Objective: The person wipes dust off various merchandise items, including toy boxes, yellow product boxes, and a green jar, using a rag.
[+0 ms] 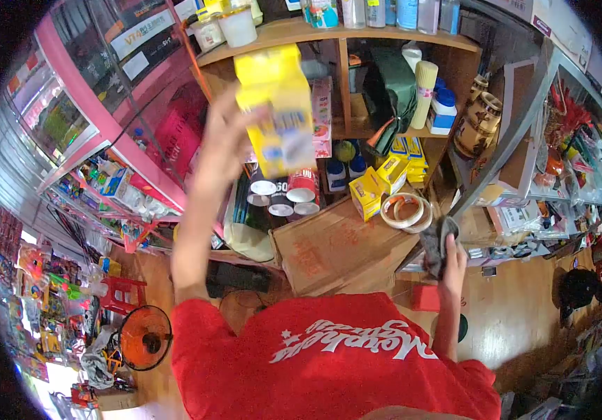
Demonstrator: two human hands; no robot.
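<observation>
My left hand (pixel 225 129), blurred by motion, is raised in front of the shelf and closed on the side of a yellow box (pixel 287 133). The print on that box is too smeared to read. Low on the right, my right hand (pixel 455 262) is wrapped around a dark grey cloth (pixel 438 245). Beside the cloth lie rolls of tape (pixel 425 215) on a cardboard box (pixel 343 241). Smaller yellow boxes (pixel 367 197) stand just behind the tape. Several cans (pixel 302 185) sit below the raised yellow box.
A wooden shelf (pixel 343 33) carries bottles and tubs along its top. A dark green bag (pixel 393 77) hangs over its middle, near a white bottle with a blue cap (pixel 443 110). Brown patterned vases (pixel 479 126) stand right. An orange fan (pixel 145 337) and red stool (pixel 122 294) are on the floor.
</observation>
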